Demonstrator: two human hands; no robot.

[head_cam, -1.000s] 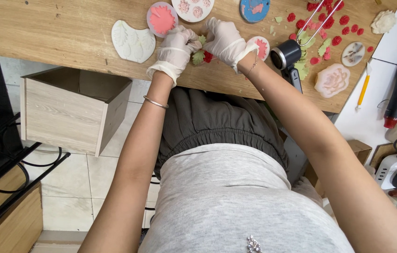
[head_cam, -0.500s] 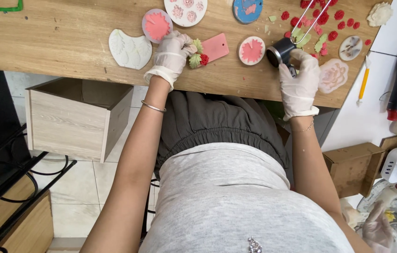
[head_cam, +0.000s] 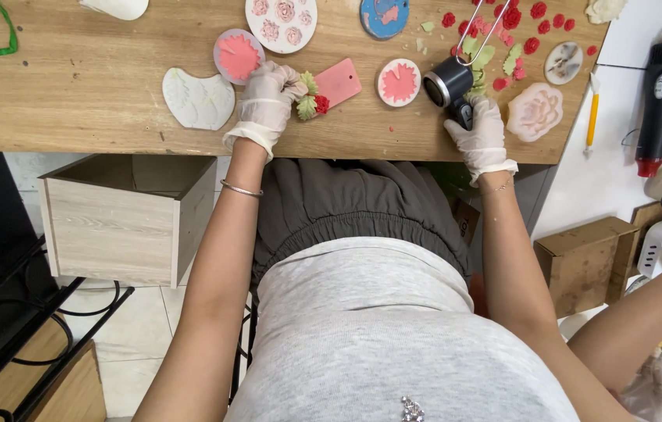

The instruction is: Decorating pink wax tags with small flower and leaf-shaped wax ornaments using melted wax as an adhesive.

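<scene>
While our left hand (head_cam: 267, 98) pinches a red-and-green flower sprig (head_cam: 311, 100) on the table (head_cam: 73, 86), our right hand (head_cam: 481, 129) grips a black torch (head_cam: 449, 84).

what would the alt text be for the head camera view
Gloved left hand holds a small red flower with green leaves over a wooden table; gloved right hand grips a black cup among round moulds.
</scene>
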